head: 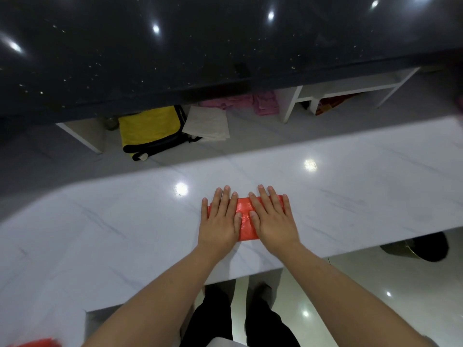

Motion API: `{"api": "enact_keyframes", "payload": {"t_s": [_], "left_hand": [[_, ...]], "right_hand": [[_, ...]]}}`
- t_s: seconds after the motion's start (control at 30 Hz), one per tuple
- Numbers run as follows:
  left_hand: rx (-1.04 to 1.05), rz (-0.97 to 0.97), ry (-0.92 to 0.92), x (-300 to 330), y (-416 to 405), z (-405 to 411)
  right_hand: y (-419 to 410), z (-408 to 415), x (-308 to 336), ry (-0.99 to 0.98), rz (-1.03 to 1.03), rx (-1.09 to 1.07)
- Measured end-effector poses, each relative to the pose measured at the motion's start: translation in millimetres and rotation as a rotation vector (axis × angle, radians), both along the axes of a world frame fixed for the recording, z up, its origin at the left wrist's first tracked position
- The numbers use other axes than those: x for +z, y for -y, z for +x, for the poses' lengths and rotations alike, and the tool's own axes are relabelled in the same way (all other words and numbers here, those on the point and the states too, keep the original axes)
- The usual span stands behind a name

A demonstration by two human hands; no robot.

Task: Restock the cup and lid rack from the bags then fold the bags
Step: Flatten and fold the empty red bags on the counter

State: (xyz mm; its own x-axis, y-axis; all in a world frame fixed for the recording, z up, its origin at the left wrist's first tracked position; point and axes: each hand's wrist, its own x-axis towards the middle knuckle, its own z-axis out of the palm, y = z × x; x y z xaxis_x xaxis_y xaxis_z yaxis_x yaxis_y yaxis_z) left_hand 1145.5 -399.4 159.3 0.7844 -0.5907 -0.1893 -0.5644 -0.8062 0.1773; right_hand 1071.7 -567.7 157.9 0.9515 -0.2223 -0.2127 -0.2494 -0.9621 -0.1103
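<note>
Both hands lie flat, fingers straight and slightly spread, just below the middle of the frame: the left hand (220,219) covers one end of a folded red plastic bag (244,216) and the right hand (271,216) the other, pressing it down rather than gripping it. Only a strip of the bag shows between them, with an edge poking out past each hand.

The bag looks thin, light and crinkly, so it will likely spring open once the pressure lifts and may slide on the glossy surface. A sensible hold would be a pinch at one short end while the other palm pins the fold.

It rests on a white marble-patterned tabletop (125,221) that runs across the frame and reflects ceiling lights. At the lower left corner a scrap of more red plastic (32,343) peeks in, possibly another bag. Beyond the tabletop, in the upper half, a dark speckled counter (175,58) overhangs a pale tiled floor, where a yellow bag (150,128) and a folded pale sheet (206,123) lie.
</note>
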Motion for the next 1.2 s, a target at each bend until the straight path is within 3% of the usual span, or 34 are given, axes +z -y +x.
{"api": "enact_keyframes", "payload": {"t_s": [0.4,0.6,1.2], "left_hand": [[-0.211,-0.011,0.001,2.6,-15.8,-33.3],[-0.224,0.000,0.000,4.8,-17.3,-34.9],[-0.264,-0.044,-0.016,1.5,-31.5,-38.7]], "right_hand": [[-10.3,-32.5,11.9,-0.082,0.006,-0.043],[-18.4,-57.9,8.2,-0.062,-0.018,0.118],[-4.3,-78.0,18.1,-0.142,0.019,-0.092]]}}
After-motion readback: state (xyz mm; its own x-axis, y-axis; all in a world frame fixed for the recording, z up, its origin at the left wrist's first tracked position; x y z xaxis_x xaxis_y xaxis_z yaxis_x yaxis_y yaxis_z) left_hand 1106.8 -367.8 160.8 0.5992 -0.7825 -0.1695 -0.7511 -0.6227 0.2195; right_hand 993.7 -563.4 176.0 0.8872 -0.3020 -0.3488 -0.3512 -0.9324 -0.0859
